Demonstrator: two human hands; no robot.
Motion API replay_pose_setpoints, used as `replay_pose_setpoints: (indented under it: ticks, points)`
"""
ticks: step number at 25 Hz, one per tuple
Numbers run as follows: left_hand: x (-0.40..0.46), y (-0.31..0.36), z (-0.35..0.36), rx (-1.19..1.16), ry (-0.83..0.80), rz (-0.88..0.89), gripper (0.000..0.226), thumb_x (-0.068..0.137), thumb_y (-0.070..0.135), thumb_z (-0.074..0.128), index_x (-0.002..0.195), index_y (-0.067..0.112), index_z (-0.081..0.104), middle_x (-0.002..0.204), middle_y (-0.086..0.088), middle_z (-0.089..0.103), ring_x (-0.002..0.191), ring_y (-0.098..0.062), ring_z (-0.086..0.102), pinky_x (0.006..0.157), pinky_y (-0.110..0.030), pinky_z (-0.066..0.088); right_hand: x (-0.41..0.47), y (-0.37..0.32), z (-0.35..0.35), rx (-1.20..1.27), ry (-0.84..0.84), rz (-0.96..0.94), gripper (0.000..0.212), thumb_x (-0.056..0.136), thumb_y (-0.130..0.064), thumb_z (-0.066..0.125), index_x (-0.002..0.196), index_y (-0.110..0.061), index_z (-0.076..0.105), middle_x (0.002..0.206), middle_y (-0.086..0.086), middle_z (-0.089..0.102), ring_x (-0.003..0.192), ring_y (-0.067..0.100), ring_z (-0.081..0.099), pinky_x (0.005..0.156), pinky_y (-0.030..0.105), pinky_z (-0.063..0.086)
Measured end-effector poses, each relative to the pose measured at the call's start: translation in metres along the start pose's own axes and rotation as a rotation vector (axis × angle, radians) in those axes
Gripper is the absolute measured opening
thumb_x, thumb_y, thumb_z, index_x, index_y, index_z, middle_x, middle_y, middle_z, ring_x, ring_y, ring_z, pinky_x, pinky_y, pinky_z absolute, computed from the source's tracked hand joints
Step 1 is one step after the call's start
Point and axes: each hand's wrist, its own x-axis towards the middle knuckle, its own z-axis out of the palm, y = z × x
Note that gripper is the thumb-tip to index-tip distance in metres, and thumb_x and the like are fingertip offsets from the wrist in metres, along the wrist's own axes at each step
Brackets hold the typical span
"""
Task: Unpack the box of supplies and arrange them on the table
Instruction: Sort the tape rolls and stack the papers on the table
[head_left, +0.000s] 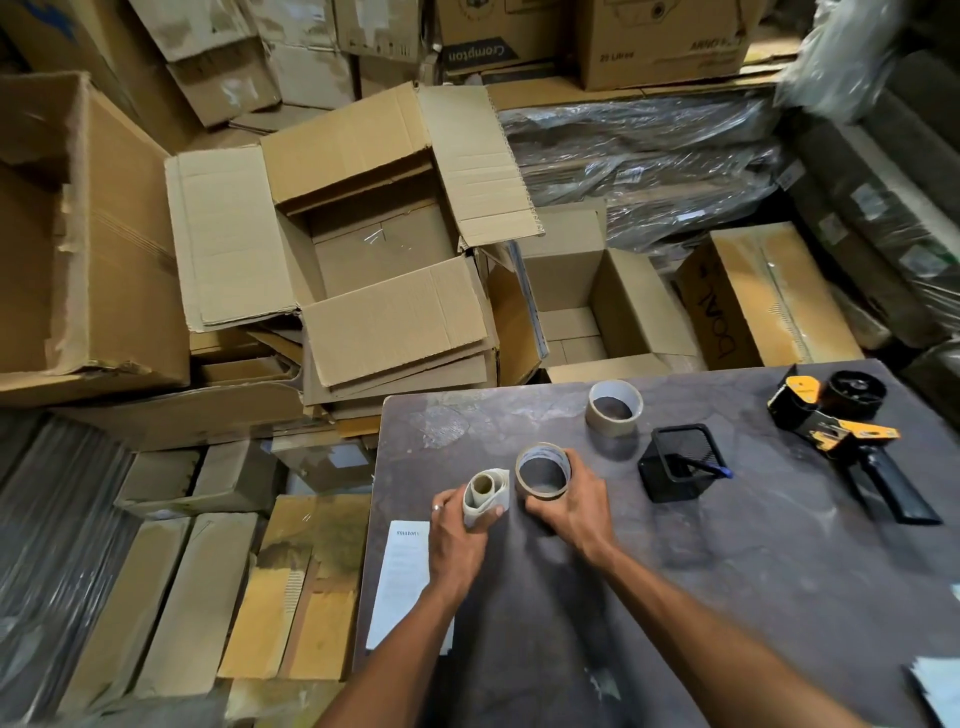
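Stacked cardboard cartons are crowding the floor beyond a dark, scuffed table (675, 597), and the large open box (363, 244) behind its far left corner is showing a bare bottom, so the unpacking appears finished.

Two supplies are being held upright at the table's near left. The tape roll (543, 472) is standing with its hollow axis vertical; the right hand (566, 512) is curling round its near wall. Just beside it, to the left, the rolled paper (485, 496) is also standing on end, with the left hand (457, 540) wrapping round it, thumb across the front. Whether either base is touching the tabletop cannot be told, as the hands are hiding it.

Outward from these, a second tape roll (614, 408) is sitting further back and to the right, a black mesh pen holder (680, 470) with a pen inside is lying to the right, and a yellow-and-black tape dispenser (841, 431) is resting near the far right edge. A printed sheet (402, 582) is lying at the left edge under the left forearm.

Judgement: open tabletop lies ahead of both hands; the right hand is nearer the placed row, so its roll probably goes toward the second roll.
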Motion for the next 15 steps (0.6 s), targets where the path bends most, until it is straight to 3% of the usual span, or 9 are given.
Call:
replay_pose_setpoints:
  ticks: [5,8,15]
  points:
    - [-0.04,-0.005,0.006,-0.001,0.024,-0.015,0.047,0.079,0.044,0.08,0.116,0.017,0.068,0.122,0.0,0.06,0.106,-0.019,0.059,0.087,-0.036,0.053,-0.042,0.008,-0.013,0.016,-0.042,-0.012,0.066,0.051,-0.043,0.08,0.111,-0.026,0.057,0.101,-0.009,0.07,0.092,0.01,0.065,0.077,0.019,0.051]
    - [-0.063,-0.008,0.005,-0.013,0.031,-0.023,0.043,0.077,0.044,0.082,0.11,0.02,0.068,0.115,0.0,0.063,0.101,-0.019,0.061,0.085,-0.04,0.054,-0.064,0.016,-0.02,0.038,-0.05,-0.011,0.066,0.049,-0.042,0.08,0.11,-0.026,0.058,0.101,-0.008,0.069,0.092,0.011,0.066,0.079,0.023,0.053]
    - [-0.118,-0.02,0.005,-0.003,-0.067,0.029,0.038,0.073,0.043,0.084,0.105,0.025,0.072,0.108,0.003,0.064,0.096,-0.011,0.064,0.082,-0.033,0.054,-0.117,0.036,-0.036,0.053,-0.092,-0.023,0.067,0.049,-0.041,0.084,0.109,-0.027,0.056,0.1,-0.01,0.068,0.09,0.008,0.066,0.078,0.028,0.055]
